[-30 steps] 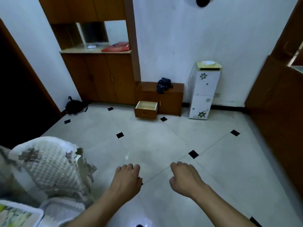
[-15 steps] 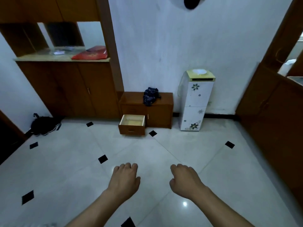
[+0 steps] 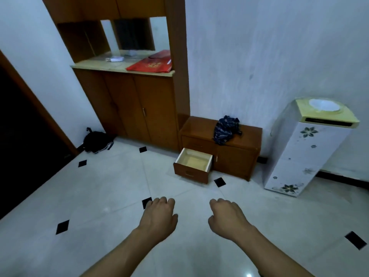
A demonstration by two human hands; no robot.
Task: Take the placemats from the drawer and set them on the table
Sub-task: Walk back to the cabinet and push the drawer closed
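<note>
Two tall brown wooden cupboards (image 3: 127,104) stand far ahead and left of the hands; a white floral water dispenser (image 3: 305,148) stands ahead to the right. Between them, straight beyond the hands, a low brown wooden cabinet (image 3: 235,154) carries a crumpled dark blue cloth (image 3: 226,129). Its pulled-out brown wooden drawer (image 3: 192,163) lies well apart from both hands, its long axis running out from the cabinet toward the person; its pale inside looks bare, no placemats visible. The left hand (image 3: 157,218) and right hand (image 3: 227,216) are loosely curled, grasping nothing. A good approach: step close, crouch, and check the drawer's hidden near corner before reaching.
</note>
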